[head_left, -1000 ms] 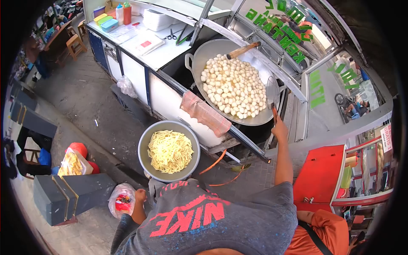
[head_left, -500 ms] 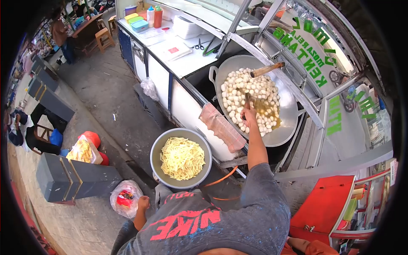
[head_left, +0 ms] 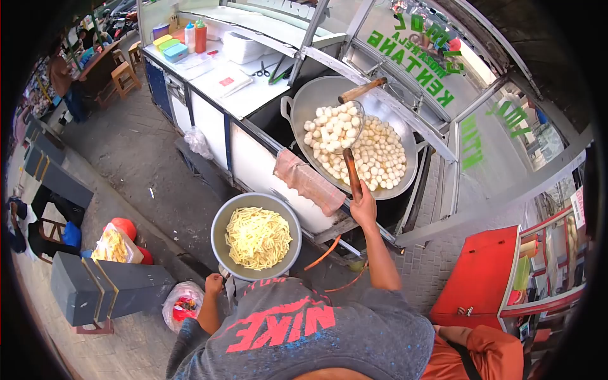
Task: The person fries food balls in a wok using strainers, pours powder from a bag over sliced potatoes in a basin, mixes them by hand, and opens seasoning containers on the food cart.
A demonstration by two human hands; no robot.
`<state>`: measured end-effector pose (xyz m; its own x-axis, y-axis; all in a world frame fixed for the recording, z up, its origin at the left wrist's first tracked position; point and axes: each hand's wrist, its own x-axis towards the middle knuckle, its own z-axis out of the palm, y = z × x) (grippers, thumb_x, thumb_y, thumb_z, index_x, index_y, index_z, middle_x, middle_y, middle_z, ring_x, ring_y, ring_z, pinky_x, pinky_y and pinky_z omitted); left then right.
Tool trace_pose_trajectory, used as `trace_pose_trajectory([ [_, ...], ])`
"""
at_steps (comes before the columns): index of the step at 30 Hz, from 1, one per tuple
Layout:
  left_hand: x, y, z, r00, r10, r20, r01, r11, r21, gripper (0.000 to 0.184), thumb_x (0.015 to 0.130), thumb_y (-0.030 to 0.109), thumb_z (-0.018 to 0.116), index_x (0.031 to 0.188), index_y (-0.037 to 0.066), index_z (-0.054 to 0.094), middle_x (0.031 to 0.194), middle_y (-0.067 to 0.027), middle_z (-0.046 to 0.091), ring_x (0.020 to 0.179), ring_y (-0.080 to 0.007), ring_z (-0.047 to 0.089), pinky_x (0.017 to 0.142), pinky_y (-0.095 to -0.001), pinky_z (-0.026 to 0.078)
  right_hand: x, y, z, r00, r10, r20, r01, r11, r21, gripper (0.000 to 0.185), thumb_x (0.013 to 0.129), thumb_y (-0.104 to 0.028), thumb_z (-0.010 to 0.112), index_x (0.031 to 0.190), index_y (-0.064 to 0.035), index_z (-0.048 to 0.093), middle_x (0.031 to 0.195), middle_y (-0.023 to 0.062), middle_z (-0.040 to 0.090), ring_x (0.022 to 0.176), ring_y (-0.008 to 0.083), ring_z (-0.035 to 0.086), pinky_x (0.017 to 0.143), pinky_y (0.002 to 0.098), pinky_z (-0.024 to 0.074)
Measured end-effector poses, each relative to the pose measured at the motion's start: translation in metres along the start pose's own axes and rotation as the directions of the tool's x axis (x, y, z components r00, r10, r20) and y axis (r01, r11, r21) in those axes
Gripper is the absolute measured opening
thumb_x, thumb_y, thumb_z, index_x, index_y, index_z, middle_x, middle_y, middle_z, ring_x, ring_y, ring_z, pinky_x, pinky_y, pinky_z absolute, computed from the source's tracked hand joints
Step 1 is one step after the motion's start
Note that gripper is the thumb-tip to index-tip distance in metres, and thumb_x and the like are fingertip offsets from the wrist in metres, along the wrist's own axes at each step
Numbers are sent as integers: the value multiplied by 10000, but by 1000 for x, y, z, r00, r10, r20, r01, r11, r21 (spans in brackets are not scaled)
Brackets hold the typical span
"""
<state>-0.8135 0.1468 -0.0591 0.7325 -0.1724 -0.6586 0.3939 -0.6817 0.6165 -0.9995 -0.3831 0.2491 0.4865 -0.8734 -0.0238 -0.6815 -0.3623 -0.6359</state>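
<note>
My right hand [head_left: 363, 206] grips the wooden handle of a wire skimmer [head_left: 352, 172], whose basket holds a heap of pale round balls [head_left: 332, 126] above the large wok [head_left: 310, 95]. More balls [head_left: 380, 152] lie in oil in the wok. A second wooden handle [head_left: 362, 90] rests across its far side. At lower left, my left hand [head_left: 214, 285] is closed beside the grey basin [head_left: 218, 244]; what its fingers hold, if anything, is hidden. Pale cut potato strips [head_left: 258, 237] fill the basin.
A pinkish cloth [head_left: 309, 182] hangs over the cart's front edge. The white counter [head_left: 209, 76] carries sauce bottles [head_left: 201, 37], scissors [head_left: 261, 69] and containers. A grey post [head_left: 120, 285] and plastic bag [head_left: 183, 307] are at left. Another person's orange clothing [head_left: 491, 354] shows at lower right.
My right hand has drawn back toward me, and the skimmer has come up with balls heaped in it. The view has shifted slightly. My left hand remains closed near the basin.
</note>
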Motion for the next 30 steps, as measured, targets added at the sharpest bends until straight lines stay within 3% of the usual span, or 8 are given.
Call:
trace_pose_trajectory([
  [3, 7, -7, 3, 999, 16, 29, -16, 1000, -21, 268, 876, 158, 616, 1098, 7, 625, 896, -105, 656, 565, -175, 628, 424, -302, 488, -27, 35, -16, 988, -85, -128, 50, 964, -261, 746, 719, -51, 591, 1433, -145, 395, 1171, 182, 603, 1073, 396, 587, 873, 493, 476],
  [9, 8, -52, 0, 997, 78, 23, -77, 995, -66, 262, 862, 152, 606, 1063, -16, 622, 789, -90, 617, 499, -161, 588, 375, -284, 445, 26, 84, -84, 975, 79, -210, -191, 786, -589, 737, 753, -43, 610, 1435, -189, 374, 1099, 164, 569, 1004, 376, 610, 812, 486, 503],
  [14, -45, -80, -19, 983, -183, -14, 179, 974, -142, 246, 866, 205, 567, 1000, 11, 638, 661, -83, 591, 456, -182, 567, 361, -316, 427, 84, 118, -112, 979, 184, -89, -195, 705, -682, 752, 728, -60, 637, 1427, -119, 367, 1058, 216, 649, 991, 380, 643, 827, 483, 525],
  [19, -99, -157, -40, 982, -184, 41, 186, 979, -84, 202, 871, 166, 580, 1020, 40, 636, 712, -95, 613, 448, -189, 580, 353, -329, 450, 134, 136, -14, 994, 109, -31, -112, 902, -417, 664, 664, -75, 637, 1297, 38, 470, 1140, 286, 610, 1093, 445, 579, 940, 450, 467],
  [21, -107, -150, -53, 987, -162, 15, 163, 986, -34, 201, 868, 161, 580, 1016, 36, 633, 686, -97, 606, 445, -196, 579, 349, -331, 443, 171, 144, 57, 982, 126, -142, -127, 992, 4, 412, 648, -43, 655, 1029, 81, 563, 865, 205, 646, 790, 358, 652, 662, 417, 509],
  [22, -114, -140, -56, 989, -146, 2, 146, 989, -12, 200, 866, 159, 580, 1014, 35, 632, 673, -99, 602, 443, -200, 579, 347, -333, 439, 204, 159, 100, 958, 284, -38, -262, 922, 285, 207, 684, 4, 605, 881, 44, 557, 689, 129, 586, 530, 257, 574, 440, 394, 417],
  [24, -129, -124, -48, 993, -114, -20, 115, 993, 22, 199, 862, 154, 580, 1010, 31, 630, 647, -101, 594, 440, -207, 579, 344, -336, 431, 205, 83, 116, 904, 351, 243, -417, 605, 679, 118, 703, 47, 562, 789, 6, 492, 587, 91, 517, 418, 209, 493, 351, 359, 354],
  [30, -90, -116, -46, 964, -256, -77, 232, 945, -229, 234, 867, 182, 588, 1044, 32, 622, 695, -92, 616, 465, -197, 592, 366, -331, 443, 208, 20, 109, 947, 143, 288, -321, 481, 816, 203, 761, 41, 557, 943, -27, 497, 639, 77, 521, 478, 145, 509, 383, 297, 409],
])
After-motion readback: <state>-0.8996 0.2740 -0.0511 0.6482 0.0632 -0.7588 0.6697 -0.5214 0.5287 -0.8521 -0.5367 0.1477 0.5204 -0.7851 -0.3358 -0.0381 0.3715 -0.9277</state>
